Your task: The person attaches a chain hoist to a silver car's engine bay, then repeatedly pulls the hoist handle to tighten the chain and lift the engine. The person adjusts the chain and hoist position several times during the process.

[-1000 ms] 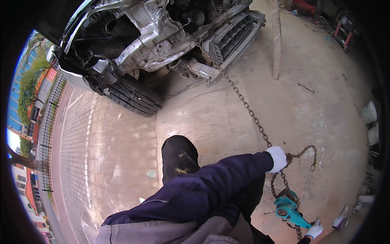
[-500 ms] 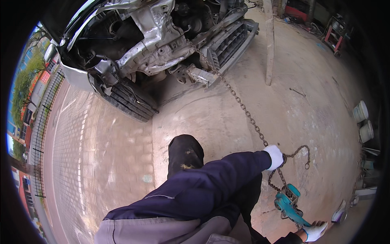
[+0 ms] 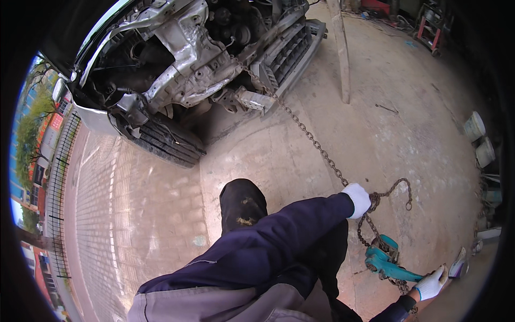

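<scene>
In its white glove, my left hand [image 3: 358, 200] is closed around a steel chain [image 3: 314, 142], which runs in a straight line up to the front of a stripped car [image 3: 198, 59]. Beside the fist, a loose chain end [image 3: 399, 185] curls to the right over the floor. Below it hangs a teal lever hoist [image 3: 382, 258], with more chain around its body. My right hand [image 3: 432, 283], also gloved, grips the outer end of the hoist's lever; its fingertips curl at the far side and part of the grip is hidden.
The car's bare front wheel [image 3: 169, 139] stands at the upper left, near a loosened grille and bumper [image 3: 292, 48]. A post [image 3: 340, 59] rises from the concrete beyond the chain. Two white buckets [image 3: 477, 131] lie along the right edge. My knee [image 3: 244, 206] is below the chain.
The hoist's lever has swung up to the right, my right hand moving with it. My left hand keeps its hold on the chain. The whole view has shifted slightly.
</scene>
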The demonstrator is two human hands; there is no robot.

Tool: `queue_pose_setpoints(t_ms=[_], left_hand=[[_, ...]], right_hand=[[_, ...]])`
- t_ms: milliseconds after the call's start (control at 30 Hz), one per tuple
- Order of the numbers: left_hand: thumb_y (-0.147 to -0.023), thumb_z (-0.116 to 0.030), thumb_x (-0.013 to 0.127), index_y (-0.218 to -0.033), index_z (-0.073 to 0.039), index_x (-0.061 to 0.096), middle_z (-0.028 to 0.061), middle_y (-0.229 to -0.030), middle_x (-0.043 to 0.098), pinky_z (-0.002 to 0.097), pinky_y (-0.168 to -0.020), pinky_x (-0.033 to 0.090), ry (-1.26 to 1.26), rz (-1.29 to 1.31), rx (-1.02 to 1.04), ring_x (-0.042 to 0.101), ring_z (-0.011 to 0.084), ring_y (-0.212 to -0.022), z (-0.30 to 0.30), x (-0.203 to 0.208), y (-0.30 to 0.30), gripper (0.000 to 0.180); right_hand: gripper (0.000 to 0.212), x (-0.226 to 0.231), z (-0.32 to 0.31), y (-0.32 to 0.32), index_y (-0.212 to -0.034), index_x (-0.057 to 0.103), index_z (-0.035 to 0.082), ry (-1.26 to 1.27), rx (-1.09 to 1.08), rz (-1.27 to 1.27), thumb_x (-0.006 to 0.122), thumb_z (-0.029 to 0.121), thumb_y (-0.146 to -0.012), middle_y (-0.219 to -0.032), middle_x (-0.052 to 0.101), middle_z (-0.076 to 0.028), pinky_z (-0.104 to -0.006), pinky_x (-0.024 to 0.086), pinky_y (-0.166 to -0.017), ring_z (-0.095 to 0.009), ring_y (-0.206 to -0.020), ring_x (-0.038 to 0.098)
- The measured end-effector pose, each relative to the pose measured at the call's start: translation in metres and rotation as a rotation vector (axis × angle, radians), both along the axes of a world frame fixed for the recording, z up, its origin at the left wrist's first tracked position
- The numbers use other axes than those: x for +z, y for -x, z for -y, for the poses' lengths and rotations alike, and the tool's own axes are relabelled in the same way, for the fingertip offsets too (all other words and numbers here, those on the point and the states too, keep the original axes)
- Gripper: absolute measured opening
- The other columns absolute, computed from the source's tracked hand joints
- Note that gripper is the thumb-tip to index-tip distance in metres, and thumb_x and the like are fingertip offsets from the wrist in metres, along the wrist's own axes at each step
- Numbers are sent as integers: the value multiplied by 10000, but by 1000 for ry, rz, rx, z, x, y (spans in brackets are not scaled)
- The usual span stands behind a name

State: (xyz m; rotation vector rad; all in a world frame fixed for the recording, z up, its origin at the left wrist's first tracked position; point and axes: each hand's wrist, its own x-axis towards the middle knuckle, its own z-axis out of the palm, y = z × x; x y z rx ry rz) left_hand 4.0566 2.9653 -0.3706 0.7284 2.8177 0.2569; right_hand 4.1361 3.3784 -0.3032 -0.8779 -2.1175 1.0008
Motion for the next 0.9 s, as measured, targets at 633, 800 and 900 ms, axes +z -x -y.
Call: queue_pose_setpoints(t_ms=[633, 800, 900], left_hand=[[-843, -224, 698, -931, -90, 836, 146, -957, 810, 472, -778, 626, -27, 56, -61, 793, 337, -927, 4, 6, 11, 212], [-846, -221, 701, -943, -93, 839, 138, -984, 814, 460, -795, 627, 6, 53, -75, 793, 328, -952, 5, 16, 0, 211], [-841, -221, 710, -947, -101, 848, 145, -997, 814, 455, -816, 626, -9, 48, -52, 794, 326, -973, 3, 8, 2, 211]], right_hand=[[217, -79, -92, 41, -1153, 767, 67, 790, -61, -260, 720, 237, -1027, -691, 460, 31, -281, 338, -517, -93, -573, 408], [393, 4, 5, 17, -1436, 660, 53, 678, 293, -386, 643, 206, -1075, -731, 476, 46, -233, 368, -501, -52, -577, 433], [394, 36, 90, 33, -1406, 677, 42, 512, 529, -199, 661, 171, -1034, -718, 528, 31, -240, 438, -498, -66, -553, 494]])
